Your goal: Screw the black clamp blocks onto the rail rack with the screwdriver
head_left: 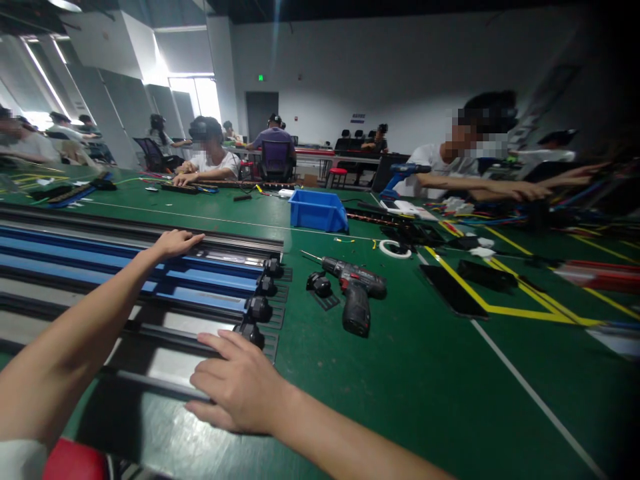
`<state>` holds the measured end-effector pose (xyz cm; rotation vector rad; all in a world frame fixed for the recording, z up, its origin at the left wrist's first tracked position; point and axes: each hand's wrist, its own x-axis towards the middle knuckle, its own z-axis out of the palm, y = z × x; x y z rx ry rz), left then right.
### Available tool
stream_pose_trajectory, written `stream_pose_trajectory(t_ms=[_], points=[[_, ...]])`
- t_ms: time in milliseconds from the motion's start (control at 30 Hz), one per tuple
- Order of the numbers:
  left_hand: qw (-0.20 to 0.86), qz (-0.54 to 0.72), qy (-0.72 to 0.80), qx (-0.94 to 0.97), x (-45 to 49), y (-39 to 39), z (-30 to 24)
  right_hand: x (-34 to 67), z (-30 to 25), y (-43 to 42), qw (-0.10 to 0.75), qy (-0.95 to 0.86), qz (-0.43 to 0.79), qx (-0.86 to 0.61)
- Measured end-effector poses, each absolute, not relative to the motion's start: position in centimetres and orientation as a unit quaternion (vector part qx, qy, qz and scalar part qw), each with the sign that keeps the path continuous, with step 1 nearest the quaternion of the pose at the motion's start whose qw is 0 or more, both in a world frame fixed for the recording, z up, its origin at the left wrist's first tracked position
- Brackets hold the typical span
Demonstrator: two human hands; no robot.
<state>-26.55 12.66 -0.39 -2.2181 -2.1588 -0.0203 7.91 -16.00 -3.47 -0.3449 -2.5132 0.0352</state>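
My left hand (pixel 176 244) lies with its fingers stretched out over the far dark rails of a row of long metal profiles (pixel 200 283), some blue, some silver and black. My right hand (pixel 243 383) rests on the right end of the nearest silver profile (pixel 165 367), fingers spread and thumb by its near edge. Black knob-like end pieces (pixel 259 309) on slotted flat plates sit along the right ends of the row. One loose black end piece (pixel 319 285) lies to the right, beside a black cordless drill (pixel 356 290) with a long bit.
A blue bin (pixel 319 210) stands beyond the drill, with a white tape roll (pixel 395 249) to its right. A dark flat tablet-like slab (pixel 453 291) lies near yellow tape lines. A blue drill (pixel 400 179) is farther back. People sit around the green table (pixel 450 413).
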Motion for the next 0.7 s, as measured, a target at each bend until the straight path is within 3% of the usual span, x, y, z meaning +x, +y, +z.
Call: stream_pose_trajectory(t_ms=[700], points=[[0.030, -0.012, -0.686, -0.727, -26.1, 7.7, 0.4, 7.4, -3.2, -19.7, 0.287, -0.950, 0.024, -0.124]])
